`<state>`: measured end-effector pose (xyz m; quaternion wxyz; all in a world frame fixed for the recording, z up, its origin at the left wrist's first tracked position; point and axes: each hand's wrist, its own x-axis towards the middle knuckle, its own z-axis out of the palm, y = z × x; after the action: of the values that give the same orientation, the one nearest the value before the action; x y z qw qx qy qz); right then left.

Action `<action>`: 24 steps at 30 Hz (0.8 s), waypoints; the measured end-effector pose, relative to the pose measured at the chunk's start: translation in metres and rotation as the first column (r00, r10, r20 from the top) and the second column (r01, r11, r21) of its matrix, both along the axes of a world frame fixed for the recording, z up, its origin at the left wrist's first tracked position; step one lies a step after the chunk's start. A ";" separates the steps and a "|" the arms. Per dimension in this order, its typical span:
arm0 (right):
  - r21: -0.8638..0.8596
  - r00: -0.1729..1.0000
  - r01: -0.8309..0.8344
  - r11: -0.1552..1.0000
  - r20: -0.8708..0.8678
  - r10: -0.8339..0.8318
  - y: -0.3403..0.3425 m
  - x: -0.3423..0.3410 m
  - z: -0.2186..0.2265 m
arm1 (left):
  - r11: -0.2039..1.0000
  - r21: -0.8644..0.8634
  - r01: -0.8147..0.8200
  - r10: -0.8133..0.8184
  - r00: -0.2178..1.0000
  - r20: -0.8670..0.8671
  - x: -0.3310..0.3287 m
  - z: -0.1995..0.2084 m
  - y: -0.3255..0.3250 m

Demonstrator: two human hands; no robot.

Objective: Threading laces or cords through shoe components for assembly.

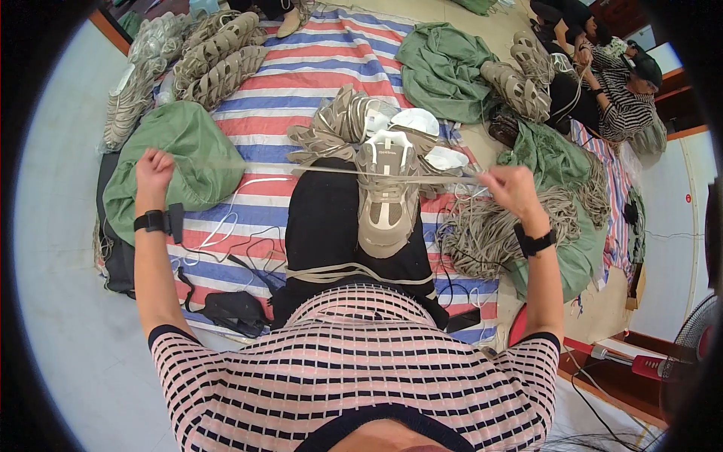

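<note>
A taupe shoe upper (385, 224) with pale trim lies on my black-clad thighs, toe toward me. Across it a light shoelace (339, 174) is pulled out sideways, blurred toward its left end. At the left end my left hand (156, 172) is closed on it, raised over a green sack (177, 154). My right hand (512, 192) is closed on the other end, above a heap of beige laces (501, 233). Both arms are spread wide. More loose laces (361, 271) lie across my lap. Just beyond my knees sit several stacked uppers (339, 124) with white pieces (414, 120) beside them.
A striped tarp (279, 109) covers the floor. Bundled uppers (218, 64) lie far left, and a green cloth (444, 71) lies far right. A co-worker in a striped top (626, 117) sits at the right. Cables and a black pouch (235, 313) lie at my left; a fan (689, 339) stands at my right.
</note>
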<state>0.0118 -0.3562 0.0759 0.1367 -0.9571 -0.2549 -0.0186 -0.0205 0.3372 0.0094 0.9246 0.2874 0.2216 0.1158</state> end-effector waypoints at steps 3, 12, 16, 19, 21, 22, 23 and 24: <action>-0.230 0.985 -0.132 0.964 0.077 0.154 -0.008 -0.009 -0.028 | 0.953 0.250 -0.170 0.234 0.938 -0.254 -0.023 -0.029 0.054; 0.708 0.738 0.670 -0.223 -0.667 0.103 -0.003 -0.002 -0.056 | 0.757 0.597 -0.266 0.552 0.749 -0.367 -0.061 -0.105 0.048; 0.508 0.681 0.676 -0.533 -0.707 0.190 -0.050 -0.003 -0.083 | 0.630 0.766 0.131 0.128 0.955 -0.268 -0.047 -0.116 -0.060; 0.373 0.666 0.693 -0.617 -0.658 0.352 -0.123 -0.005 -0.122 | 0.475 0.823 0.313 -0.123 0.949 -0.290 -0.022 -0.089 -0.164; 0.277 0.632 0.635 -0.721 -0.723 0.279 -0.179 -0.003 -0.146 | 0.371 0.861 0.349 -0.288 0.924 -0.251 -0.006 -0.071 -0.224; 0.385 0.645 0.637 -0.668 -0.740 0.189 -0.205 -0.008 -0.160 | 0.263 0.925 0.275 -0.386 0.908 -0.160 0.001 -0.071 -0.247; 0.494 0.665 0.627 -0.602 -0.742 0.084 -0.232 -0.014 -0.170 | 0.167 0.970 0.178 -0.495 0.865 -0.074 0.010 -0.071 -0.272; 0.527 0.677 0.605 -0.597 -0.735 0.038 -0.268 -0.026 -0.174 | 0.141 0.953 0.268 -0.576 0.805 -0.141 0.019 -0.061 -0.299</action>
<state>-0.0141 -0.6243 -0.0983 0.8850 -0.3677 0.2748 -0.0777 -0.0016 0.0377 -0.0517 0.5799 0.8078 -0.1056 -0.0075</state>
